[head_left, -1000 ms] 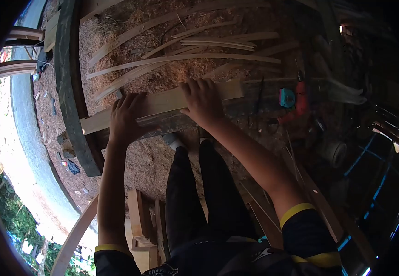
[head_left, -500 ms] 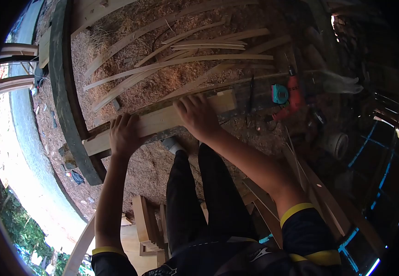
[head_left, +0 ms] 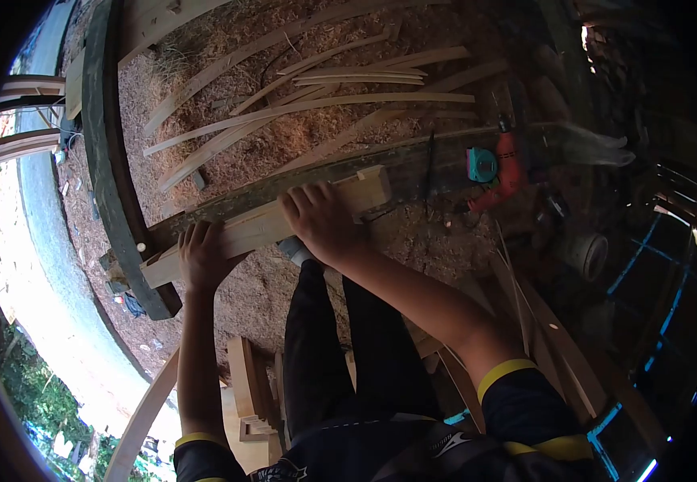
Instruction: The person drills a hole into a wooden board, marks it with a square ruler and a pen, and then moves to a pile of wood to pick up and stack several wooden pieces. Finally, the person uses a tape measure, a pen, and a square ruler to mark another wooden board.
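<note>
A pale wooden board (head_left: 254,229) lies aslant in both my hands, along the near edge of a dark bench beam (head_left: 240,193). My left hand (head_left: 201,255) is wrapped over the board near its left end. Nearer the right end, my right hand (head_left: 322,221) grips it with fingers over the top. The board's right end has a notch. To the right on the beam are a teal tape measure (head_left: 482,165) and a red power drill (head_left: 506,170), with a thin dark rod (head_left: 430,165) between them and the board.
A dark upright-running beam (head_left: 112,161) crosses the left end of the bench. Thin wooden strips (head_left: 308,104) lie on shavings-covered ground beyond. Wood pieces (head_left: 244,377) are stacked near my legs, with long boards (head_left: 557,345) at lower right and a round can (head_left: 589,255) at right.
The board has moved toward me and slightly left with both hands on it, and it has tipped so more of its side shows. The beam beneath is more exposed.
</note>
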Motion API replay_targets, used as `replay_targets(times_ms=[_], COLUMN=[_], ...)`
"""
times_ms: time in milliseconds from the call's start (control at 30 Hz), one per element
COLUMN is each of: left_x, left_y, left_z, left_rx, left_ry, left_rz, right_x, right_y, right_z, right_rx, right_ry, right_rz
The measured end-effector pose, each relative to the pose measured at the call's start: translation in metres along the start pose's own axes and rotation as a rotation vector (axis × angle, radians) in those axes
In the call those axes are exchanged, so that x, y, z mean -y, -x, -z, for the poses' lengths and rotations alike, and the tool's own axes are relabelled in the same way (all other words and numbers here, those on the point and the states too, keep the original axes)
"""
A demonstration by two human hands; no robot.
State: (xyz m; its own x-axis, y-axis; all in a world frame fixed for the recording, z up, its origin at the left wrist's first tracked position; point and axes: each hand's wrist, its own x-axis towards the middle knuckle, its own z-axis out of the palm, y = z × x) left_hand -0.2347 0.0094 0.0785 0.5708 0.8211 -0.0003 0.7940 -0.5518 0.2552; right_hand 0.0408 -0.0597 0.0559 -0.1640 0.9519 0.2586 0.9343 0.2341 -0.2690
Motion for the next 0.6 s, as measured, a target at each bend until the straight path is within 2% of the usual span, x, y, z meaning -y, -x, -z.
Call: replay_targets(times_ms=[367, 500, 600], left_x=[0.002, 0.004, 0.009], left_y=[-0.004, 0.006, 0.008], left_z=[0.009, 0.003, 0.005], left_rx=[0.003, -0.054, -0.047], left_ry=[0.016, 0.017, 0.027], left_rz=[-0.099, -0.028, -0.002], right_x=[0.011, 0.004, -0.003], right_y=[0.009, 0.013, 0.013], right_z=[0.007, 0.011, 0.022], right_rx=[0.082, 0.042, 0.191], right_ry=[-0.003, -0.023, -0.063], right_rz=[-0.040, 0.045, 0.024])
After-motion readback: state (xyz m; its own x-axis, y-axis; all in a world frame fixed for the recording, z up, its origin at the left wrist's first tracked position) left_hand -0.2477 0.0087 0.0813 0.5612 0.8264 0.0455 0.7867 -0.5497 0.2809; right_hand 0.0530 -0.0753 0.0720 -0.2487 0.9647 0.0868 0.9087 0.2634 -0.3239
